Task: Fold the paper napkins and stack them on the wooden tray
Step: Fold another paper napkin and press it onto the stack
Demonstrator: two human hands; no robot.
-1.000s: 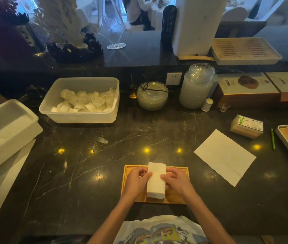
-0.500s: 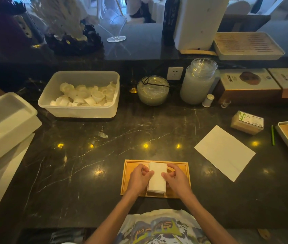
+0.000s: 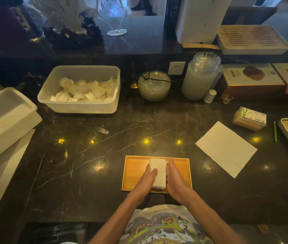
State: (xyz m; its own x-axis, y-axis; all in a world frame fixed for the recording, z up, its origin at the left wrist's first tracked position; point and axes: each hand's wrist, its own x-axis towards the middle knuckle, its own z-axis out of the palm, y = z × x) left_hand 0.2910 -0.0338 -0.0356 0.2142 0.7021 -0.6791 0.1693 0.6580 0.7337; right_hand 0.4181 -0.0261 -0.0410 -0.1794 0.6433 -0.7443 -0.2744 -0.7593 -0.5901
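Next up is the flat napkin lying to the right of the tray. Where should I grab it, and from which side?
Take the flat napkin at its near-left corner, the one closest to the tray, coming in with the right hand. It lies flat on the counter, turned at an angle, so there is no edge to pinch from above; probably press and slide that corner up before closing the grip.

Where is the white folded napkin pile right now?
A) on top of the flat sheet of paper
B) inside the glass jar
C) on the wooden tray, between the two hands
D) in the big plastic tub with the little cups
C: the folded napkin pile rests on the wooden tray, with the left hand pressed flat against one side and the right hand against the other, as if squaring it up.
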